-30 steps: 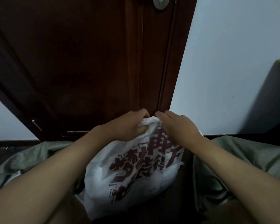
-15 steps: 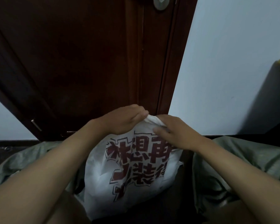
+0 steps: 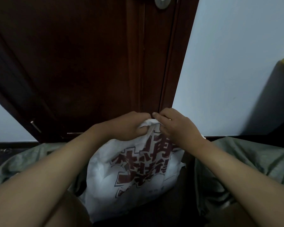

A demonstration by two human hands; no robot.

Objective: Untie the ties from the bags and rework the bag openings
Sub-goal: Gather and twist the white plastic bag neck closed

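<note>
A white plastic bag (image 3: 134, 174) with large dark red characters printed on it stands between my knees, in the lower middle of the head view. Its top is gathered into a bunch (image 3: 150, 124). My left hand (image 3: 128, 126) grips that bunch from the left, fingers curled round the plastic. My right hand (image 3: 175, 126) pinches the same bunch from the right, its fingertips almost meeting the left hand's. Whether a tie or knot is there is hidden under my fingers.
A dark brown wooden door (image 3: 82, 63) with a round metal lock plate (image 3: 161, 2) rises right behind the bag. A pale wall (image 3: 228, 63) is to the right, with a dark piece of furniture (image 3: 272, 102) at the far right. Grey-green cloth (image 3: 246, 163) covers my legs on both sides.
Both hands have risen slightly and closed in on the bag's top, bunching it tighter. The printed face of the bag is more creased than half a second ago.
</note>
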